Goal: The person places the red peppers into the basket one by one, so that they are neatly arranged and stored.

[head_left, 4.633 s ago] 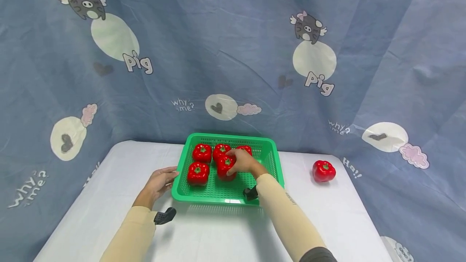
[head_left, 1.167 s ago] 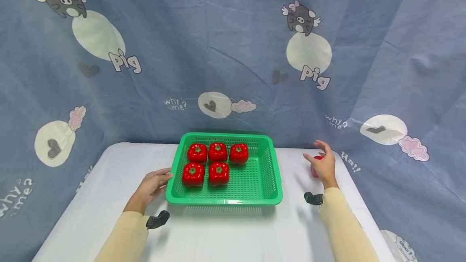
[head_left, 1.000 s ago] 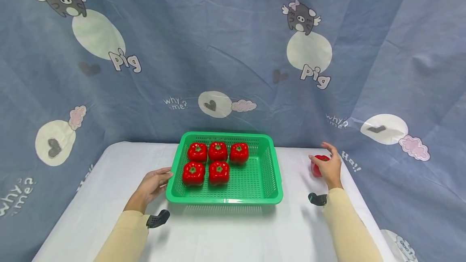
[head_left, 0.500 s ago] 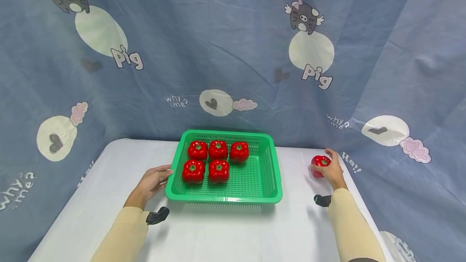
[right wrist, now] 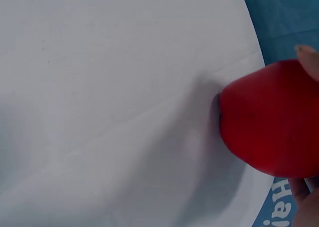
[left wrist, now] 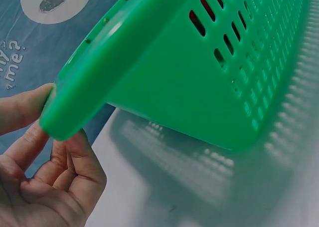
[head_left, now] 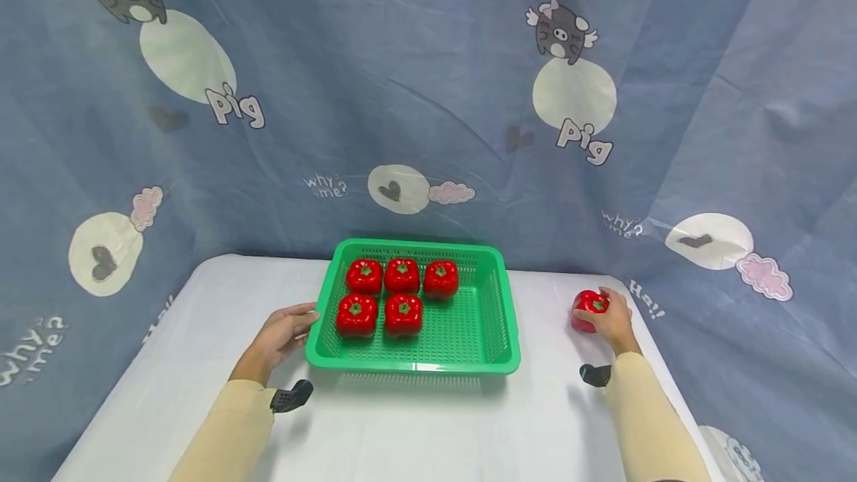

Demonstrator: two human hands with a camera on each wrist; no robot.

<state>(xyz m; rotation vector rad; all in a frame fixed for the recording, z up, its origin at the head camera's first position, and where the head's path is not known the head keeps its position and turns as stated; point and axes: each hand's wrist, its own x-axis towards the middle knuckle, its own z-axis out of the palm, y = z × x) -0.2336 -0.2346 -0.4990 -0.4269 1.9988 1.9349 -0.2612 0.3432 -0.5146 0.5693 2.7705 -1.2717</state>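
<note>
My right hand (head_left: 617,326) grips a glossy red bell pepper (head_left: 582,318) near the table's right edge, thumb on its near side and fingers round its far side. In the right wrist view, the pepper (right wrist: 271,119) sits between fingertips above and below, its shadow spread over the white cloth. On the left, my left hand (head_left: 281,329) holds the rim of a green plastic basket (head_left: 415,368). The left wrist view shows that hand (left wrist: 45,187) pinching the basket's rim, with fingers over and under it.
Inside the basket are several red bell peppers, three in the back row (head_left: 402,276) and two in front (head_left: 357,315). A white cloth covers the table (head_left: 415,430). Behind it hangs a blue curtain (head_left: 428,95) with pig prints.
My right hand let go of a pepper in the basket, travelled right, and lowered onto the pepper by the table's right edge. The left hand stayed at the basket's rim.
</note>
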